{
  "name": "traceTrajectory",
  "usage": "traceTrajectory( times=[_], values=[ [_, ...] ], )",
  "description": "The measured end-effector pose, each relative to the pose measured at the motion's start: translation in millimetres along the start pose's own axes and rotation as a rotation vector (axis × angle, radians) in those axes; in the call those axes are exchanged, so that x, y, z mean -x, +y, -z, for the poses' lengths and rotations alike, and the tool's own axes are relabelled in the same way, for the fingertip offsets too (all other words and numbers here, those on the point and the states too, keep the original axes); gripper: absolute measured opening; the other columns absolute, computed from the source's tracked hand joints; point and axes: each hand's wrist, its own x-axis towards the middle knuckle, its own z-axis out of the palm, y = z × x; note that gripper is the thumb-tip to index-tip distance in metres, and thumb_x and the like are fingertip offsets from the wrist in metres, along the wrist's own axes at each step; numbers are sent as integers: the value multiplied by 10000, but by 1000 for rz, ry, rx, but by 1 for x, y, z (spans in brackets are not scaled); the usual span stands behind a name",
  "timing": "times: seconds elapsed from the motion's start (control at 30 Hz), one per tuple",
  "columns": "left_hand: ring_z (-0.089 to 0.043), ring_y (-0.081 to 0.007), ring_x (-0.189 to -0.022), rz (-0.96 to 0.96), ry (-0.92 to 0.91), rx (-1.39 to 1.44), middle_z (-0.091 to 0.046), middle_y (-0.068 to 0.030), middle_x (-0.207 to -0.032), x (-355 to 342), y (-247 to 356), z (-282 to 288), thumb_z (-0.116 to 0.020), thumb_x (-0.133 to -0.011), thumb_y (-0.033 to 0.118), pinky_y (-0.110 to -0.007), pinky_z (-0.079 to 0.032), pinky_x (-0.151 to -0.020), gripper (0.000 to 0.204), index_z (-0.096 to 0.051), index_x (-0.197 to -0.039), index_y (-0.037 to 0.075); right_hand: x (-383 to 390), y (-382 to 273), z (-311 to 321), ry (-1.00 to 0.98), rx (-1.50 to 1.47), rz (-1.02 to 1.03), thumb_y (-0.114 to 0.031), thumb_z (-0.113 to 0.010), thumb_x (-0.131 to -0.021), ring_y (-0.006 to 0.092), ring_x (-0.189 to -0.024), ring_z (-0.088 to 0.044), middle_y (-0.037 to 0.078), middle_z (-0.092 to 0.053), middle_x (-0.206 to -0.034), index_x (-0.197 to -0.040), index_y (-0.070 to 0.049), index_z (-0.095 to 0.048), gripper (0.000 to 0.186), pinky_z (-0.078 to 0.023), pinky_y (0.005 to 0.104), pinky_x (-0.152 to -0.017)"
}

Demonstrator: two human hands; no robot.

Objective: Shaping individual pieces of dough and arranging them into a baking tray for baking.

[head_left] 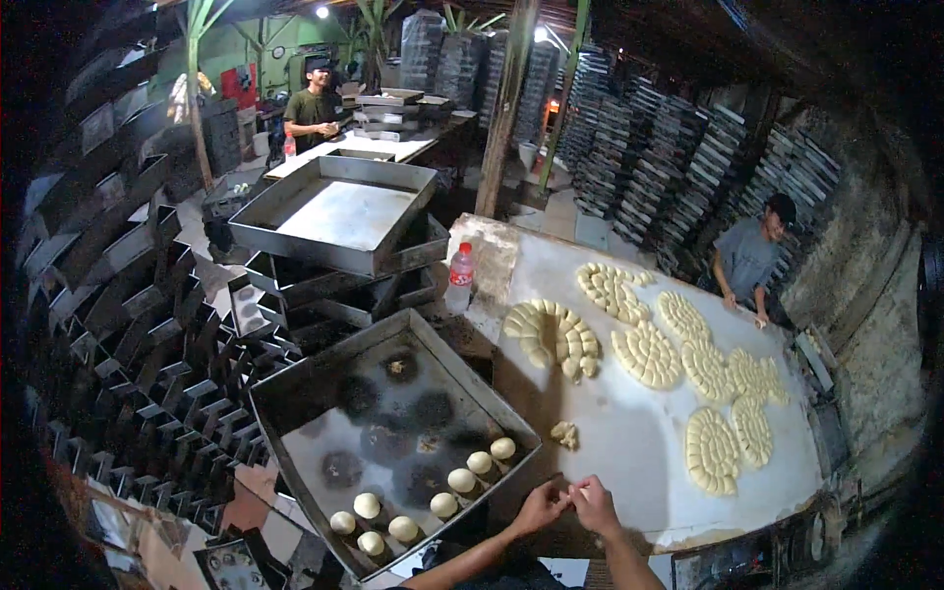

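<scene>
My left hand [544, 503] and my right hand [593, 506] are together at the table's near edge, fingers closed; what they hold, if anything, is hidden. Left of them, a large dark-stained metal tray [324, 429] carries several round dough balls [462, 480] along its near sides. A small loose piece of dough [563, 434] lies just beyond my hands on the pale worktable [639, 452]. Farther right on it are several coils of cut dough [644, 354].
Stacked metal pans [256, 232] and a red-capped bottle [459, 277] stand beyond the tray. A co-worker [313, 110] stands at a rear bench, another person [749, 261] at the table's far right. A wooden post [499, 147] rises behind the table; more pans crowd the left.
</scene>
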Motion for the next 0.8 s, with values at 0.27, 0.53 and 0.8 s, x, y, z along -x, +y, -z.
traceTrajectory(
  times=[0.27, 0.53, 0.8],
  values=[
    [-618, -411, -786, -332, -163, -546, -628, -222, -928, -26, 6, -43, -517, -951, 261, -451, -501, -724, 291, -560, -1056, -6, 5, 43, 23, 379, 157, 116, -305, -649, -881, 362, -634, -644, 192, -612, -682, -881, -35, -524, 298, -486, 427, -557],
    [-598, -443, -942, 71, 103, -806, -454, -273, -1252, -123, 55, -52, -473, -949, 521, -500, -507, -859, 715, -263, -1483, 94, 16, 223, 126, 386, 160, -21, -420, -591, -882, 360, -608, -540, 183, -532, -634, -777, -37, -499, 407, -410, 448, -560],
    [-589, -410, -995, 76, 169, -1000, -504, -229, -1263, -29, -65, -61, -452, -953, 271, -541, -474, -859, 521, -355, -1447, 137, 44, 250, 175, 168, 242, 202, -214, -556, -855, 369, -804, -497, 146, -526, -766, -770, -48, -497, 196, -379, 481, -721]
  ],
)
